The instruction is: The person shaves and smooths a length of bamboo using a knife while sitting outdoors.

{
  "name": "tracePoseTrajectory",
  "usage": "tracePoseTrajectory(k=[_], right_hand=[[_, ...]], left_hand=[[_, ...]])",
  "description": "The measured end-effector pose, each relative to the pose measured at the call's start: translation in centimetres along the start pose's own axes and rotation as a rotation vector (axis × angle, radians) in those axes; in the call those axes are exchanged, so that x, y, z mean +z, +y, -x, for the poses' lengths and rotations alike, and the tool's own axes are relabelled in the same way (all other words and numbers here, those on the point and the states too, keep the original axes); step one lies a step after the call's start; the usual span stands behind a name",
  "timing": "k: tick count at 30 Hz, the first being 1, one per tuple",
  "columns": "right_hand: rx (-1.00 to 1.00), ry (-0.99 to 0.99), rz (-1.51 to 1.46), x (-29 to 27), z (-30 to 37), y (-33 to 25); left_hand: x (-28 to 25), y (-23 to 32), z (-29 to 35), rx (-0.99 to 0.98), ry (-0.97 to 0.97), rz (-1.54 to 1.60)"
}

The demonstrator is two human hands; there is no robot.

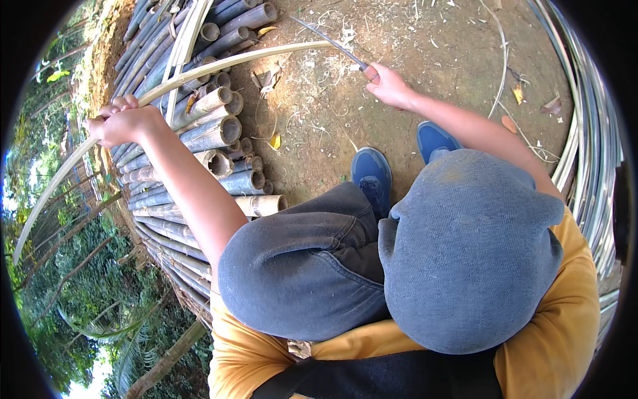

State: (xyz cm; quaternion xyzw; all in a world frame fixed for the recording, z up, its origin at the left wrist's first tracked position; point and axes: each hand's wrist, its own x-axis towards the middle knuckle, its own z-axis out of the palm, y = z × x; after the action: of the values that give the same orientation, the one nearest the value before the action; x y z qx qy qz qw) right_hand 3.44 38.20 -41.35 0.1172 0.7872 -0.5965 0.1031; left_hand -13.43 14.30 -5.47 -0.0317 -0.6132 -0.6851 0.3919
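Observation:
Out at the left, my left hand (pixel 124 122) is closed around a long pale bamboo strip (pixel 199 70). One end bends down past my fist at the far left. The other arcs rightward over the ground and meets the blade of a knife (pixel 335 46), or passes just by it; I cannot tell whether they touch. My right hand (pixel 389 86) grips the knife by its dark handle, its thin blade slanting up and to the left. Both arms reach forward past my bent knees.
A stack of cut bamboo poles (pixel 219 133) lies on the left, open ends facing me. Other pale strips (pixel 188 40) lean on it. A large bundle of strips (pixel 588 133) curves along the right. Shavings (pixel 312 63) and leaves litter the dirt. My blue shoes (pixel 372 176) rest in front.

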Motion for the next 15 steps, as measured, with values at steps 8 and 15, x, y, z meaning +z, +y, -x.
tracePoseTrajectory(k=[8, 15], right_hand=[[0.042, 0.051, 0.002, 1.8, 0.5, 2.5], [0.025, 0.073, -0.11, 2.4, 2.5, -0.9]], left_hand=[[0.0, -0.5, -0.4, -0.02, 0.012, 0.026], [-0.3, -1.2, -1.4, -0.054, 0.063, 0.02]])
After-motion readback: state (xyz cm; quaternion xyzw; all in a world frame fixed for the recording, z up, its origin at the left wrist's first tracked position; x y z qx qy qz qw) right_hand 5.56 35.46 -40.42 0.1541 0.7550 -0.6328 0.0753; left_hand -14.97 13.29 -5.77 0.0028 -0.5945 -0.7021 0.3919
